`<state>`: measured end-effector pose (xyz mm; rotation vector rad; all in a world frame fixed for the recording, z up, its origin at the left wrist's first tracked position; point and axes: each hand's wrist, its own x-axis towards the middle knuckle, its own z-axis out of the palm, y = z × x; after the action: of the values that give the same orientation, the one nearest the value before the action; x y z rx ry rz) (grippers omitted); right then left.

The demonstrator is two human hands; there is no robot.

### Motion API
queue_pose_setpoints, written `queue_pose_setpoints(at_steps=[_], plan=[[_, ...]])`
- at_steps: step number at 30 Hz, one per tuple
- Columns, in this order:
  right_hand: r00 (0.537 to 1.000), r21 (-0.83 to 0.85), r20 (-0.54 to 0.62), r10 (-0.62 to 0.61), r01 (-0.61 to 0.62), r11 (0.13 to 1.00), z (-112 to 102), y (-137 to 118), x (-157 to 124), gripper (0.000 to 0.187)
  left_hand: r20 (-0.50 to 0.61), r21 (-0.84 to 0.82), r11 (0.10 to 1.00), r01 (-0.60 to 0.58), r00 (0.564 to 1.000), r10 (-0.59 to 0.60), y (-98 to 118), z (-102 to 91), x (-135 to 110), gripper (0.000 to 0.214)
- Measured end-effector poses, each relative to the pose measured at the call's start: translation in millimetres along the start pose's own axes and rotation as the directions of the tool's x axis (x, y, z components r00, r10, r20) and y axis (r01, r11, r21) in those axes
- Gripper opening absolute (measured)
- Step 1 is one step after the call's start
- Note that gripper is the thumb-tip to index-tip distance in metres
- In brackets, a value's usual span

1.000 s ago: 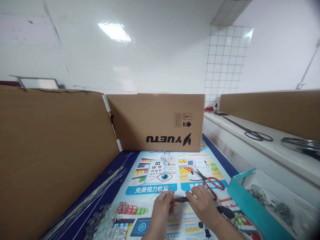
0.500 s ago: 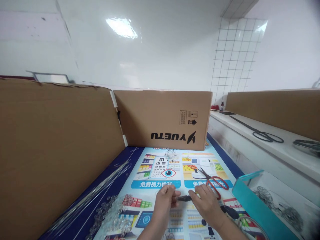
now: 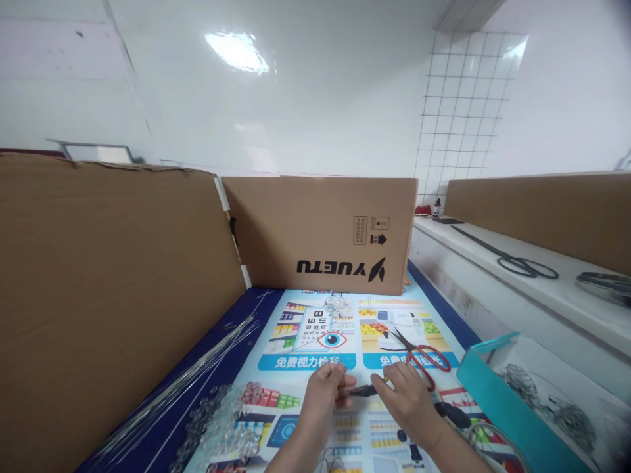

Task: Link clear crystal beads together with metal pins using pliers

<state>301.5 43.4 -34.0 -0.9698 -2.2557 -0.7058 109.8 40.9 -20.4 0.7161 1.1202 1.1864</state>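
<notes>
My right hand (image 3: 407,401) is wrapped round a pair of pliers (image 3: 363,391), whose dark narrow jaws point left. Fingers pinched, my left hand (image 3: 323,394) meets the tip of the jaws; what it holds is too small to make out. Thin wire (image 3: 328,460) shows on the printed mat (image 3: 352,420) below the hands. Just beyond my right hand lie red-handled scissors (image 3: 428,361) with their blades apart. A small wire piece with clear parts (image 3: 336,303) sits farther back on the mat.
Clear beads (image 3: 241,433) spread at left, beside a bundle of straight wires (image 3: 197,374). On the right are a teal box (image 3: 513,407) holding wire pieces and a wire coil (image 3: 497,437). Cardboard panels (image 3: 320,223) stand behind and left. Dark scissors (image 3: 522,266) lie on a white ledge.
The view has shifted very slightly. Both hands and the pliers keep nearly the same position and grip.
</notes>
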Motion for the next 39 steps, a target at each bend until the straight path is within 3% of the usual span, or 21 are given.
queue_pose_setpoints(at_steps=[13, 23, 33, 39], plan=[[0.999, 0.001, -0.023, -0.025, 0.025, 1.0, -4, 0, 3, 0.021, -0.005, 0.018, 1.0, 0.008, 1.0, -0.008, 3, 1.6, -1, 0.033], [1.0, 0.002, 0.016, -0.007, 0.007, 1.0, -6, -3, 7, 0.018, 0.009, 0.066, 0.996, -0.051, 0.999, 0.051, 0, -1.5, 5, 0.035], [0.968, 0.133, 0.241, 0.066, -0.1, 0.986, -7, -4, 8, 0.009, 0.079, 0.3, 0.926, -0.23, 0.973, 0.216, 7, 0.1, 1, 0.022], [0.906, 0.213, 0.402, 0.134, -0.234, 0.949, -14, -4, 11, 0.011, 0.157, 0.402, 0.86, -0.313, 0.949, 0.272, 8, 1.1, -2, 0.021]])
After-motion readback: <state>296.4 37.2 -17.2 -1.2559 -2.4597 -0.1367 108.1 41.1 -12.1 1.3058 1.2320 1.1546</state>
